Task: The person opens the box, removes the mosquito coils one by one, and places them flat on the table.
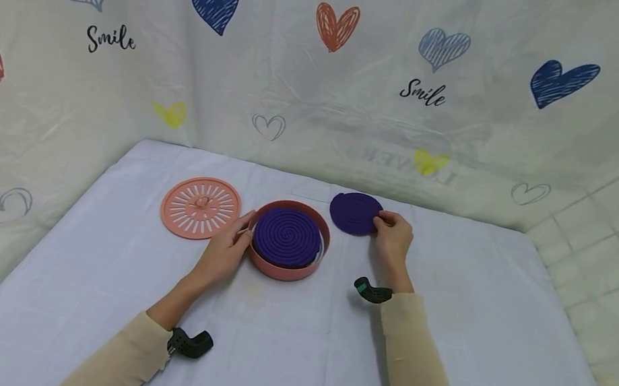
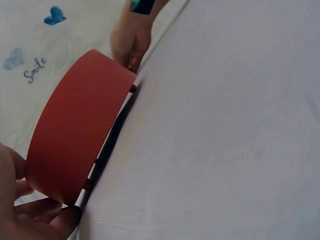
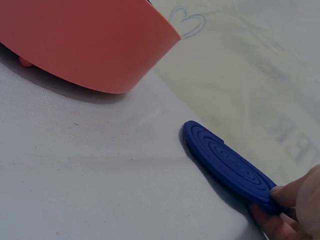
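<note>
My right hand (image 1: 394, 238) pinches the right edge of a purple mosquito coil (image 1: 354, 213) between thumb and fingers. In the right wrist view that coil (image 3: 227, 162) looks blue and tilts just over the cloth. My left hand (image 1: 225, 248) grips the left side of a round orange-pink mosquito coil holder (image 1: 280, 273), fingers round its wall and thumb at the rim. Inside the holder lies another purple coil (image 1: 286, 237). The left wrist view shows the holder's outer wall (image 2: 75, 125) and small feet under it.
A slotted orange-pink lid (image 1: 201, 209) with a small knob or ring at its centre lies left of the holder. White cloth (image 1: 283, 352) covers the table. A curtain (image 1: 362, 99) printed with hearts hangs behind and at the sides. Dark wrist cameras (image 1: 190, 342) jut from both sleeves.
</note>
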A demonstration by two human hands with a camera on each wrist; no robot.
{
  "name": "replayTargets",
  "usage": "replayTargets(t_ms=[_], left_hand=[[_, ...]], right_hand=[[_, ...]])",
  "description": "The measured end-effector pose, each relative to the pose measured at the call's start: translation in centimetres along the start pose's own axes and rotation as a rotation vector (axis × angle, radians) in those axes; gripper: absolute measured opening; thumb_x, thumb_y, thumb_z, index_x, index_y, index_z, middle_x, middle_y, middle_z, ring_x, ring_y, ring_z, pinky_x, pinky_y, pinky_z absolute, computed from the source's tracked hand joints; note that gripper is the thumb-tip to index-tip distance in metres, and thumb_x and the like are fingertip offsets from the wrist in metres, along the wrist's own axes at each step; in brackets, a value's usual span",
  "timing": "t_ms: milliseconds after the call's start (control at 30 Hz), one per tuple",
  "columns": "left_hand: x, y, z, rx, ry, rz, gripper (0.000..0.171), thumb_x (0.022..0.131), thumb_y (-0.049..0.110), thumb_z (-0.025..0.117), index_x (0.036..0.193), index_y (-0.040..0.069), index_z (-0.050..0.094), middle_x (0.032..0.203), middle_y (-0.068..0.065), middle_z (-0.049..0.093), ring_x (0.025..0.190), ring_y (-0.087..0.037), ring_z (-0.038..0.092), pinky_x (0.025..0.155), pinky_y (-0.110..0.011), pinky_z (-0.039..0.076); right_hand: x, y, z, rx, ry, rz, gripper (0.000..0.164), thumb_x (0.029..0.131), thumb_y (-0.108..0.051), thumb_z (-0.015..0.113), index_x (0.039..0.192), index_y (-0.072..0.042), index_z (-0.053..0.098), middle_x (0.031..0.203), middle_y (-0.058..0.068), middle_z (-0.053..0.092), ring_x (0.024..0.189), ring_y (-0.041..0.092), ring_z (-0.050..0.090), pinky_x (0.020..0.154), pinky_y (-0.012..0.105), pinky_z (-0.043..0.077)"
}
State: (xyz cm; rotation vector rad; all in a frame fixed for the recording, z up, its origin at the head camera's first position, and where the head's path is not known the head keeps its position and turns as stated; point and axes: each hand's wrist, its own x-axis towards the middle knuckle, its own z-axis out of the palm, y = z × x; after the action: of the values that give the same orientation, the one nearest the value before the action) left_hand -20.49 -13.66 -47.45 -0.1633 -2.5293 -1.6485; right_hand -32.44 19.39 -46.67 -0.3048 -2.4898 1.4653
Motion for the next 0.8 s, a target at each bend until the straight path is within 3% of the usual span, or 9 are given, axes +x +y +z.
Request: replayTargets(t_ms=[133, 367, 500, 667, 800], left_hand=[[-0.1, 0.2, -0.1, 0.006, -0.003, -0.009, 0.051, 0.105, 0.023, 0.047, 0.154, 0.014, 0.04, 0.157, -0.006, 0.044, 0.137, -0.025, 0.052, 0.117, -0.045, 0.04], [-0.1, 0.2, 0.0, 0.005, -0.002, -0.012, 0.051, 0.105, 0.023, 0.047, 0.154, 0.014, 0.04, 0.156, -0.005, 0.046, 0.137, -0.025, 0.053, 0.117, -0.045, 0.041], [-0.1, 0.2, 0.0, 0.006, 0.005, -0.006, 0.051, 0.105, 0.023, 0.047, 0.154, 0.014, 0.041, 0.155, -0.007, 0.047, 0.136, -0.025, 0.054, 0.116, -0.046, 0.042], [0.0, 0.1, 0.0, 0.013, 0.008, -0.007, 0.051, 0.104, 0.024, 0.047, 0.154, 0.014, 0.041, 0.155, -0.006, 0.047, 0.136, -0.025, 0.054, 0.117, -0.045, 0.041], [0.0, 0.1, 0.0, 0.009, 0.002, -0.006, 0.051, 0.105, 0.023, 0.047, 0.154, 0.014, 0.04, 0.156, -0.006, 0.046, 0.137, -0.025, 0.053, 0.117, -0.046, 0.041]], right_hand=[[0.1, 0.0, -0.3, -0.018, -0.002, 0.013, 0.027, 0.097, -0.013, 0.064, 0.12, -0.001, 0.07, 0.119, 0.018, 0.071, 0.109, 0.028, 0.067, 0.078, 0.021, 0.051], [0.3, 0.0, -1.0, -0.023, -0.006, 0.018, 0.027, 0.096, -0.01, 0.062, 0.12, 0.001, 0.069, 0.118, 0.02, 0.071, 0.109, 0.03, 0.067, 0.083, 0.026, 0.054], [0.4, 0.1, -1.3, -0.056, 0.008, -0.01, 0.028, 0.095, -0.008, 0.062, 0.119, 0.002, 0.07, 0.116, 0.022, 0.071, 0.11, 0.033, 0.064, 0.092, 0.039, 0.052], [0.4, 0.0, -1.6, -0.067, 0.006, -0.014, 0.028, 0.095, -0.009, 0.061, 0.12, 0.002, 0.069, 0.117, 0.021, 0.07, 0.109, 0.034, 0.063, 0.089, 0.039, 0.051], [0.3, -0.2, -1.8, -0.064, 0.004, 0.004, 0.029, 0.096, -0.012, 0.062, 0.121, 0.001, 0.069, 0.119, 0.02, 0.07, 0.109, 0.032, 0.063, 0.084, 0.03, 0.05]])
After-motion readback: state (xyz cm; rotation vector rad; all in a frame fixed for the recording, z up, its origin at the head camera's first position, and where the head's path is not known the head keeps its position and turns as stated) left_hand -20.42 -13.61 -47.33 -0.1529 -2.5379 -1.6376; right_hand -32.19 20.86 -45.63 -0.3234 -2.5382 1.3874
